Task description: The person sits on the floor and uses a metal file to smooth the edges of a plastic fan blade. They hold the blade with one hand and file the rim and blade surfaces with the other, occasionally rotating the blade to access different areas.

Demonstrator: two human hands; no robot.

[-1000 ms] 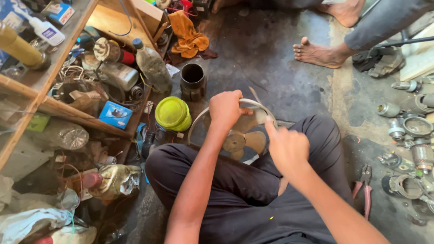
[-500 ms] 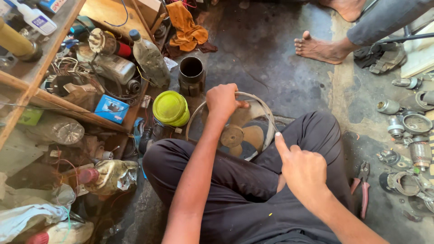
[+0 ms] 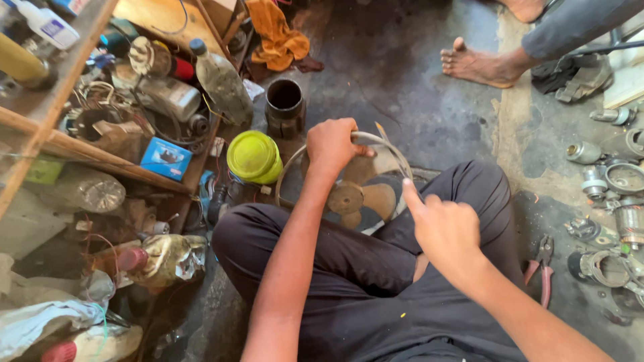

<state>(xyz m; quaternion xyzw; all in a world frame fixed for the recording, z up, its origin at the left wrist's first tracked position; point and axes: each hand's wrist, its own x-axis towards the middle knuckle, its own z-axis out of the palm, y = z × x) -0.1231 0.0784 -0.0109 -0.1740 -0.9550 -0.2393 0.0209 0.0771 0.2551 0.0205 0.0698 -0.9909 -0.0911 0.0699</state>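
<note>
- Now we count two hands of our own: our left hand [image 3: 333, 145] is clenched over the top of the grey ring [image 3: 376, 139], at twelve o'clock on the ring, and our right hand [image 3: 446, 226] holds nothing, its forefinger stretched out to touch the ring's edge at four o'clock.
- One small fan [image 3: 359, 198] sits inside that ring, just ahead of our crossed legs; we make out three tan blades.
- At nine o'clock from the fan sits one yellow-green lid [image 3: 253, 156], and at eleven o'clock one dark cylinder [image 3: 284, 106] stands upright.
- One pair of red-handled pliers [image 3: 541, 269] lies at three o'clock, near our knee.
- One bare foot [image 3: 477, 65] of another person rests at one o'clock, well apart.
- One orange cloth [image 3: 278, 33] lies at twelve o'clock.
- We sit on a stained grey concrete floor [image 3: 402, 87]; a cluttered wooden shelf [image 3: 80, 151] stands at nine o'clock, and metal parts [image 3: 620, 201] are strewn at three o'clock.
- Against half a second ago, our right hand sits a little higher and reaches the ring; the left hand's grip has stayed.
</note>
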